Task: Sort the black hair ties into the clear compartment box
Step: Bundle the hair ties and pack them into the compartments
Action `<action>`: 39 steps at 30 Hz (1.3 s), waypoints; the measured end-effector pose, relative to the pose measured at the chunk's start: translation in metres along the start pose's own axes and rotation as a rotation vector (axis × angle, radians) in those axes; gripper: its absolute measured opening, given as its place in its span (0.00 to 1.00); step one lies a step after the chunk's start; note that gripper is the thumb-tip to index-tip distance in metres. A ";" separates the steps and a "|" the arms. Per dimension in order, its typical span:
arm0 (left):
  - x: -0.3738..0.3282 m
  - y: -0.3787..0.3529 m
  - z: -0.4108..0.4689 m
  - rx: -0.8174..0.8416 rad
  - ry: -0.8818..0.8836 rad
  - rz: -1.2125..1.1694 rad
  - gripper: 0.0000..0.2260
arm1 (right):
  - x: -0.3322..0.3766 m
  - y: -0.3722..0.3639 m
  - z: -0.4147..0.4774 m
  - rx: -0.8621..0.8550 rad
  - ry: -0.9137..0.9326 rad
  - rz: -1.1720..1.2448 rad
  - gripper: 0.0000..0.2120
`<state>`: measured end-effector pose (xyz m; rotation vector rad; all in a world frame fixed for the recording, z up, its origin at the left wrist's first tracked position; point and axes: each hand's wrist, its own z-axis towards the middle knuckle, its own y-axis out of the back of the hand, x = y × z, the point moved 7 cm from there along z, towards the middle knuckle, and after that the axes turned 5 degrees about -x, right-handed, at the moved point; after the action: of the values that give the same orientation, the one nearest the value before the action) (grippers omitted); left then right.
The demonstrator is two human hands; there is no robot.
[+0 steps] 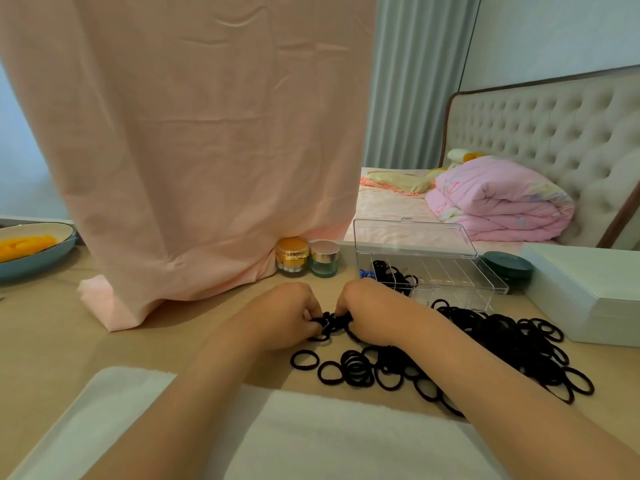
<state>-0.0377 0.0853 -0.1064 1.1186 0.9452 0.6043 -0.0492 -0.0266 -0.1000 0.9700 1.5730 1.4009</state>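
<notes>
From my end I see a bare left hand, a bare right hand, and the left forearm and right forearm, both uncovered to the bottom frame edge. Nails too small to tell.

The black hair ties are dark against the pale, wood-toned desk. At one o'clock the compartment box is clear. A plain pale-pink cloth fills eleven o'clock. In front of it are an amber-and-gold jar and a teal jar with a silver lid. At nine o'clock a blue bowl holds orange fruit, and at six o'clock lies a white towel.
</notes>
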 end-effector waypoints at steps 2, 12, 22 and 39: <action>0.004 0.004 0.001 -0.012 0.018 -0.066 0.04 | -0.004 0.001 -0.003 -0.055 -0.007 0.057 0.15; 0.000 0.025 -0.005 0.068 0.086 -0.549 0.06 | -0.050 0.042 -0.036 -0.318 -0.151 0.845 0.08; 0.000 -0.002 -0.005 0.205 0.104 -0.130 0.06 | -0.025 0.013 -0.021 -0.161 -0.107 0.622 0.11; 0.007 -0.004 -0.004 0.268 0.160 -0.178 0.06 | -0.024 0.010 -0.013 -0.201 -0.065 0.430 0.07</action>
<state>-0.0381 0.0917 -0.1127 1.2191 1.2774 0.4345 -0.0519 -0.0525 -0.0874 1.2638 1.1894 1.7603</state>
